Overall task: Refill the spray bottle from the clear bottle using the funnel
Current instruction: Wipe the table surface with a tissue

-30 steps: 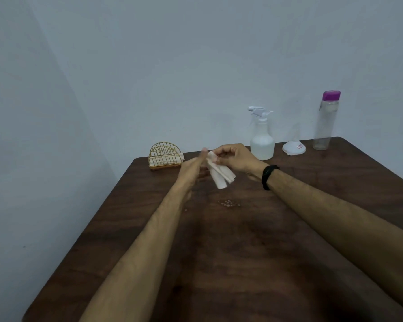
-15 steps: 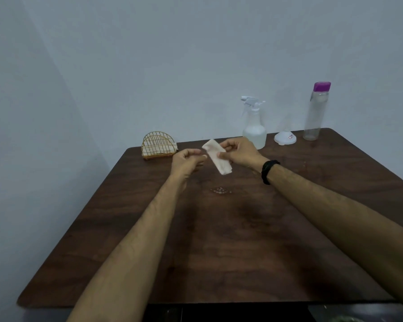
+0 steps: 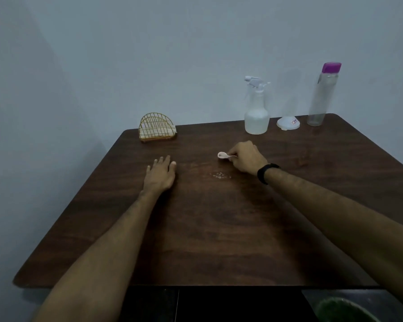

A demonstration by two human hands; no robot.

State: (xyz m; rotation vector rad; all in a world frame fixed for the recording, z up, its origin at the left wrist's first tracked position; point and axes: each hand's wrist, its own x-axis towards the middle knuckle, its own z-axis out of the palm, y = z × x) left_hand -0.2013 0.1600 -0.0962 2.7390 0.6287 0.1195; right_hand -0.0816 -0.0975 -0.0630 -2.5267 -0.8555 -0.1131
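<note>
Hands rest on a dark brown wood-grain table (image 3: 219, 240) set against a plain pale blue-grey wall (image 3: 172, 54): the left hand (image 3: 160, 175) lies flat with fingers straight and slightly spread, while the right hand (image 3: 246, 157), with a black wristband (image 3: 265, 171), pinches a crumpled white tissue (image 3: 223, 155) in curled fingers just behind a patch of small droplets (image 3: 219, 175). Along the table's far edge stand a gold wire napkin holder (image 3: 156, 129), a translucent white spray bottle (image 3: 256, 110) with trigger head on, an upturned white plastic funnel (image 3: 288, 123) just right of it, and a tall clear bottle with purple cap (image 3: 321, 94) beyond the funnel.
</note>
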